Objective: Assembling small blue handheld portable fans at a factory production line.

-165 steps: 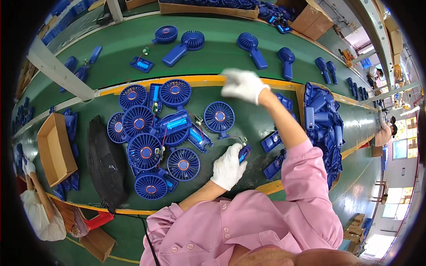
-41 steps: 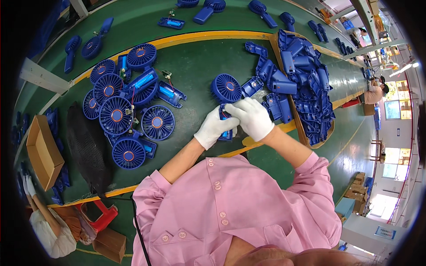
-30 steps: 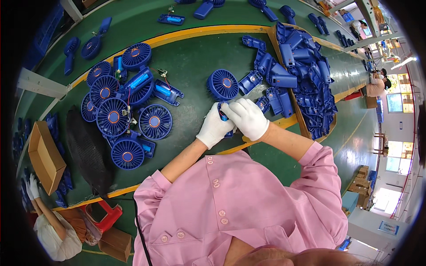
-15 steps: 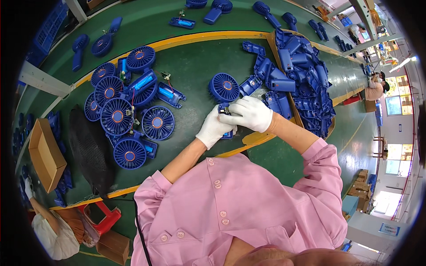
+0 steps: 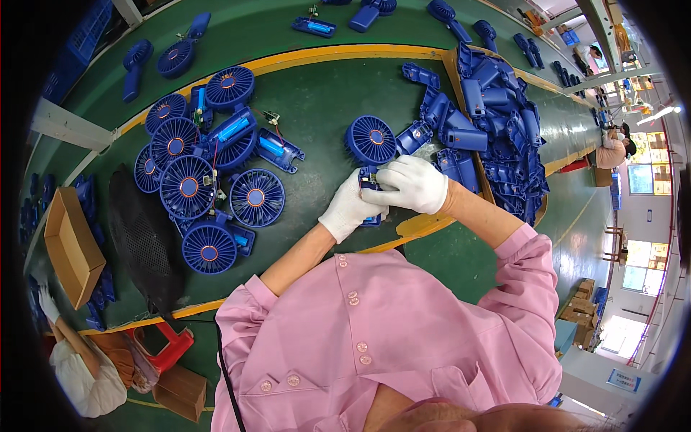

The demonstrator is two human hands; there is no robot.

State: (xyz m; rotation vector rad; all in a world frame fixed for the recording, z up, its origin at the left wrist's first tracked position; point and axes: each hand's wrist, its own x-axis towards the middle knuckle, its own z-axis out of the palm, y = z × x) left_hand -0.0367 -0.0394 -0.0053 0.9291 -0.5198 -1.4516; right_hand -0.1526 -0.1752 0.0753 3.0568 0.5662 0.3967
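Note:
White-gloved, my left hand [image 5: 345, 209] is wrapped round the blue handle of a small handheld fan. The fan's round caged head [image 5: 371, 140] points away from me, just beyond my fingers. My right hand [image 5: 415, 186], gloved too, is closed over the top of the handle with its fingers pinched at a small circuit part [image 5: 368, 178]; the fingers hide the exact contact. A bit of the handle's lower end [image 5: 372, 220] shows below my left hand. Blue handle shells [image 5: 414, 135] lie just past my right hand.
Several unfinished fans [image 5: 188, 186] with wires and blue batteries lie piled at left, beside a black mesh bag [image 5: 144, 237] and a cardboard tray [image 5: 73, 248]. A cardboard box of blue shells [image 5: 497, 108] stands at right. A co-worker's gloved hand [image 5: 48, 305] reaches in at far left.
The view has shifted slightly, moving the fan and my hands a little to the right in the picture. My grip looks the same. The co-worker's hand has moved slightly.

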